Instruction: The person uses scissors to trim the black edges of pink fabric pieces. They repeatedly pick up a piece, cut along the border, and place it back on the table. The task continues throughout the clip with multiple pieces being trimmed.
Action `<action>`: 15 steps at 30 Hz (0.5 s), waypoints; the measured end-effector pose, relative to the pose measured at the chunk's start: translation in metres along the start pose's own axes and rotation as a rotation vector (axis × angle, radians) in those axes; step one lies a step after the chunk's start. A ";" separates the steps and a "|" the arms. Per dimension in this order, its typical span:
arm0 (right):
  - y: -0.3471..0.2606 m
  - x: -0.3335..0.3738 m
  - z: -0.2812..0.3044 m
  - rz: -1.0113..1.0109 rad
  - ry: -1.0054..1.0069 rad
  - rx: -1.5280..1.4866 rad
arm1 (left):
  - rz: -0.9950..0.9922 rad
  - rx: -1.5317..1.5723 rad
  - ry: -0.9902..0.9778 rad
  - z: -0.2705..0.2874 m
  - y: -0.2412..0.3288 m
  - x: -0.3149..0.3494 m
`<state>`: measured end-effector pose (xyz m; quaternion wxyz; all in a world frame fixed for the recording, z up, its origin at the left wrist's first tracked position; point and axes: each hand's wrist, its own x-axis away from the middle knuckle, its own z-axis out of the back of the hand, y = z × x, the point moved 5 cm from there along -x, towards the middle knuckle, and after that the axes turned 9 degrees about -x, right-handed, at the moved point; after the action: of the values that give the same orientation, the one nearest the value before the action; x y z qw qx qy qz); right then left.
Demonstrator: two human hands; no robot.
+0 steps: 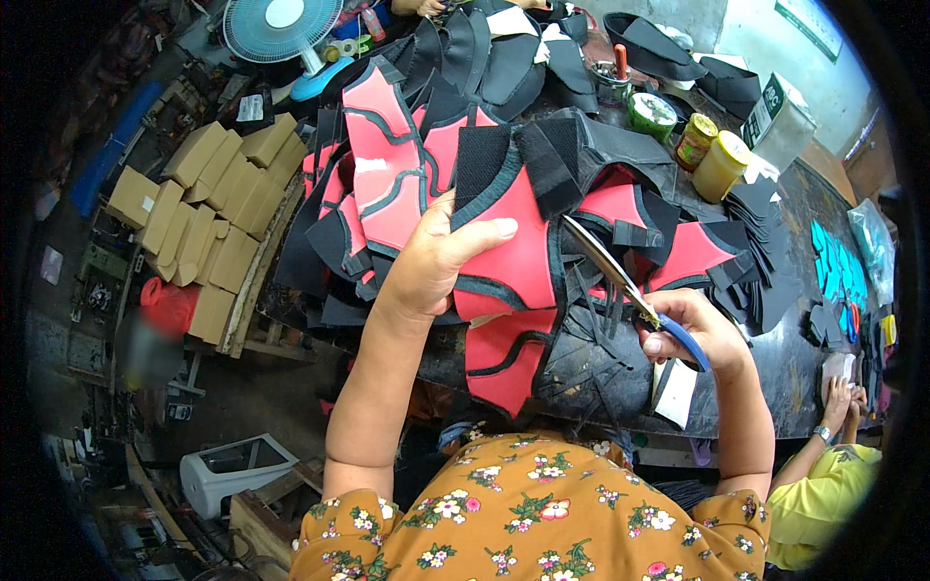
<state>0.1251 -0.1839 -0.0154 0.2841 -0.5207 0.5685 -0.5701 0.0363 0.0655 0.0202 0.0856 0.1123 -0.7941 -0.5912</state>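
Observation:
My left hand (431,254) grips a pink piece with black edging and a black strap (511,254), thumb flat on top and the other fingers hidden behind it. My right hand (705,334) is closed around the blue handles of a pair of scissors (620,268). The scissors' blades point up and to the left, beside the right edge of the held piece. More pink-and-black pieces (383,145) lie heaped beyond my left hand. Thin black trimmings (596,353) are scattered on the dark table (572,392) between my hands.
A fan (284,24), black cut pieces (509,77), jars (722,167) and a metal can (778,116) stand at the back. Stacked cardboard boxes (228,179) are on the left. At the right, another person's hands (841,399) work near turquoise pieces (838,259).

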 end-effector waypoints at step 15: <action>0.004 -0.002 0.009 0.073 0.103 0.233 | -0.073 -0.222 -0.081 0.008 -0.010 -0.004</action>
<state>0.1324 -0.1862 -0.0216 0.3340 -0.4331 0.5308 -0.6474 0.0385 0.0712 0.0087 0.0437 0.1070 -0.7219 -0.6823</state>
